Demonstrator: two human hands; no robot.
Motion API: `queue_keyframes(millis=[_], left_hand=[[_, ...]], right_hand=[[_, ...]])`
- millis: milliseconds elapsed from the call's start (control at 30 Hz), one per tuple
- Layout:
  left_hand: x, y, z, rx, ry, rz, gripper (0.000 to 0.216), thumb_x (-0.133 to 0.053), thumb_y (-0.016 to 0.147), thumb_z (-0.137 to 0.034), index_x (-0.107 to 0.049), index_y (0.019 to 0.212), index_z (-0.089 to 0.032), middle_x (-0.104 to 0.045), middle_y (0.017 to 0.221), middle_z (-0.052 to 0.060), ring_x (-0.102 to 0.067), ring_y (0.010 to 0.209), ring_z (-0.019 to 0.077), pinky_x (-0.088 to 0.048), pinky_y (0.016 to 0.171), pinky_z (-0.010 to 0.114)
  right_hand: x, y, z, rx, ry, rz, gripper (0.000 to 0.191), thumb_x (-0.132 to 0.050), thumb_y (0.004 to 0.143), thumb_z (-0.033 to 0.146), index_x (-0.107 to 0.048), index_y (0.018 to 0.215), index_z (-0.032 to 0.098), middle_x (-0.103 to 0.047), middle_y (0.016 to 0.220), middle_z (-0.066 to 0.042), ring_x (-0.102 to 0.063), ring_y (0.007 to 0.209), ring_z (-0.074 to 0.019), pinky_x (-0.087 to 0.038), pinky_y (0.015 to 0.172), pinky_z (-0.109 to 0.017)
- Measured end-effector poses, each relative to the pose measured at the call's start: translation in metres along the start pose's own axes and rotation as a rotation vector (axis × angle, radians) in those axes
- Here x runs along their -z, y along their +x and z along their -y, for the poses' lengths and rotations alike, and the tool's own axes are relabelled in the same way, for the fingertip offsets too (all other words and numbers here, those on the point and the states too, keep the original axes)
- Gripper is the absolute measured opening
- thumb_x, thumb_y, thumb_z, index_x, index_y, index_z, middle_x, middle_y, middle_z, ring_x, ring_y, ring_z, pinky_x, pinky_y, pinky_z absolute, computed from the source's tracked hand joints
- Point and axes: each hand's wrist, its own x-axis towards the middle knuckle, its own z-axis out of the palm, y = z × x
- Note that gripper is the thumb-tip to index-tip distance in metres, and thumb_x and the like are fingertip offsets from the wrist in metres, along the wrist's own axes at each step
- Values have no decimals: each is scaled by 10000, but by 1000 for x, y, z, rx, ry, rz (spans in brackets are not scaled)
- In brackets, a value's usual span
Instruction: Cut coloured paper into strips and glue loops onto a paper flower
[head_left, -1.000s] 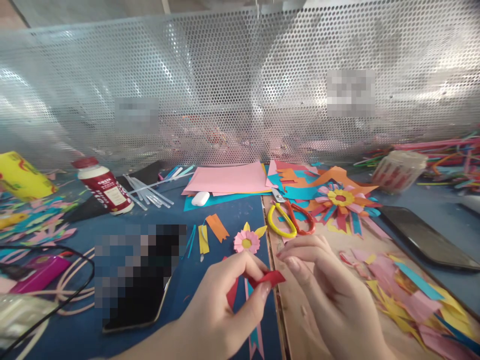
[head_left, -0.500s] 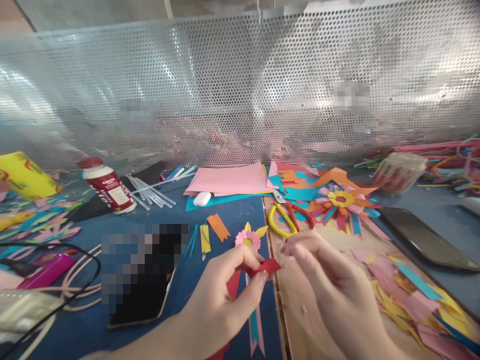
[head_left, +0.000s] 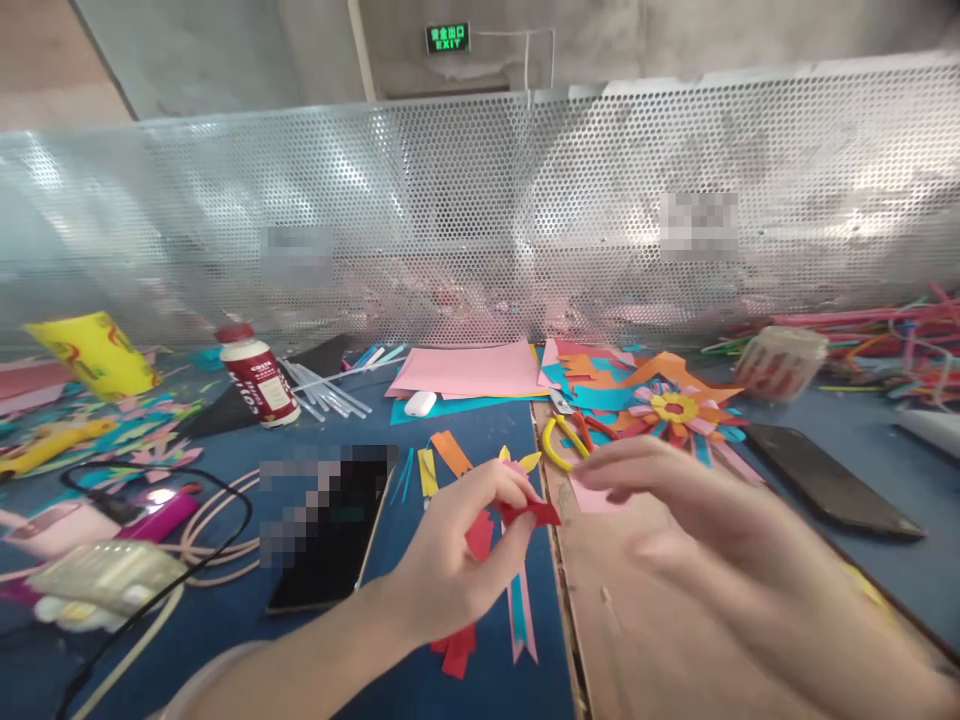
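Observation:
Between the thumb and fingers of my left hand is a small folded piece of red paper. Partly behind that hand lies a paper flower with yellow petal tips; pink and blue paper ribbon tails run down below it. More red paper strips lie under my left wrist. My right hand hovers over the bare wooden strip, blurred, fingers stretched out and apart, holding nothing. Scissors with yellow and red handles lie just beyond its fingertips.
A dark phone lies left, another phone right. A bottle and a yellow cup stand at the back left. Pink paper sheets, a finished-looking paper flower and a clear cup line the back. Cables coil left.
My right hand has moved away from the red paper and its fingers have spread. My left hand keeps its pinch on the paper. The view has tilted up, showing an exit sign.

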Motion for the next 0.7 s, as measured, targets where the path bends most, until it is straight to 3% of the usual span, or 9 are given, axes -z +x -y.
queue_keyframes(millis=[133,267,433,533,633,700], left_hand=[[1,0,-1,-146,86,-5,74,-486,795,-101,-485,783,-174,-576,825,62,-550,747,152,-464,680,295],[3,-1,-1,-213,119,12,93,-477,762,-85,-471,744,-176,-573,813,64,-543,736,155,-464,669,301],[4,-5,-3,-235,145,-38,74,-465,792,-125,-515,803,-178,-593,843,66,-558,765,162,-469,662,305],[5,-8,1,-305,160,-271,319,-465,803,-146,-481,1118,-195,-538,1124,110,-561,906,191,-478,724,340],[7,-12,6,-485,184,-569,615,-507,779,-195,-259,1337,-258,-353,1360,122,-507,1081,248,-441,874,452],[9,-18,3,-441,207,-468,588,-551,774,-251,-309,1310,-276,-395,1334,103,-481,1125,273,-409,920,495]], right_hand=[[-16,3,5,137,-173,187,137,-578,844,340,-607,787,219,-626,734,-17,-586,706,-169,-482,603,-287],[-21,2,3,204,-256,287,201,-492,888,251,-521,695,204,-585,669,-1,-529,590,-134,-401,501,-247],[-8,7,4,-30,-93,422,303,-447,908,339,-516,643,209,-502,568,32,-450,513,-107,-333,441,-226],[-7,20,3,-189,39,367,353,-483,875,430,-495,609,198,-452,543,39,-431,500,-100,-328,438,-219],[-28,43,2,-250,155,278,338,-518,850,432,-487,618,189,-456,537,44,-429,485,-90,-332,454,-219],[-54,62,4,-312,257,317,298,-533,843,400,-495,643,182,-462,527,48,-414,455,-80,-317,435,-215]])
